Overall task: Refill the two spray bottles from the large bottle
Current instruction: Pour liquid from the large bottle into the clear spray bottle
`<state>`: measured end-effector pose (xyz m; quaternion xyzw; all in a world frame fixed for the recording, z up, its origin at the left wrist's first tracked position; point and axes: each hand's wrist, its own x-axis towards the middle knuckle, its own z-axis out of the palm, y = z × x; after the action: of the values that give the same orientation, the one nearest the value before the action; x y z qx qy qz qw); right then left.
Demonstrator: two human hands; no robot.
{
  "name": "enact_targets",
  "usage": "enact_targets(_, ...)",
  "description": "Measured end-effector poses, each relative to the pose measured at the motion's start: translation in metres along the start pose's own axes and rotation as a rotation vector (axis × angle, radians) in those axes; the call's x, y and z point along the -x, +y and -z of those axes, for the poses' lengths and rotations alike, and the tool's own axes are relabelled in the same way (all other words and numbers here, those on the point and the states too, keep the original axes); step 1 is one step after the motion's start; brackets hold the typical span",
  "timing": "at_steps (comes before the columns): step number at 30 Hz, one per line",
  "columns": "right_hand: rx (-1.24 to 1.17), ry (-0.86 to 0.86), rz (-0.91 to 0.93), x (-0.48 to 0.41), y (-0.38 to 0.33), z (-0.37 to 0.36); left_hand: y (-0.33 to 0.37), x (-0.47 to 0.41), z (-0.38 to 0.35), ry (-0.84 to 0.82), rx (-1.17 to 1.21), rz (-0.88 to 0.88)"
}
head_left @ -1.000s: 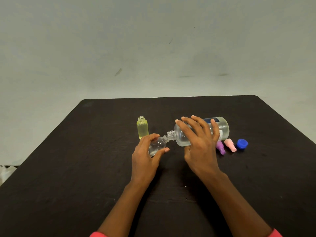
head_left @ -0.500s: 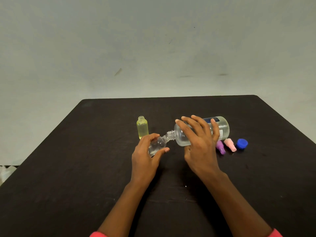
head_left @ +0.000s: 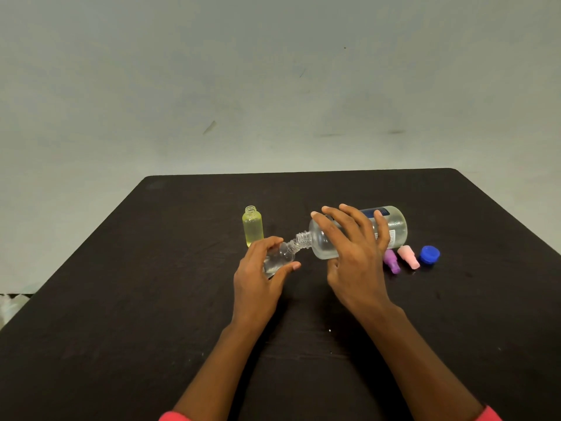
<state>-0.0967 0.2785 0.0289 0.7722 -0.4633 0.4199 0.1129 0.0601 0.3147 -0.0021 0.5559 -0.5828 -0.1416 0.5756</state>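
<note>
While tipped, lg bottle (head_left: pixel 391 226) looks clear (uncapped).

A single head-worn view is given, aimed forward and down from above the near edge of the black table (head_left: pixel 151 299); a pale wall (head_left: pixel 273 86) is faced beyond.

The large clear bottle (head_left: pixel 391 226), uncapped, is tipped on its side, neck pointing left and down into the mouth of a small clear spray bottle (head_left: pixel 280 258), tilted, with liquid inside. A yellow-tinted spray bottle (head_left: pixel 252 226) stands upright and open just left, farther back.
</note>
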Motion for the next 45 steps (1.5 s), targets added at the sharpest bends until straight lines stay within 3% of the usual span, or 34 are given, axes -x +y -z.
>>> enact_targets(45,0.000,0.002,-0.001,0.0003,0.0009,-0.0009,0.0000,-0.0005,-0.0005,-0.007,0.001,0.005)
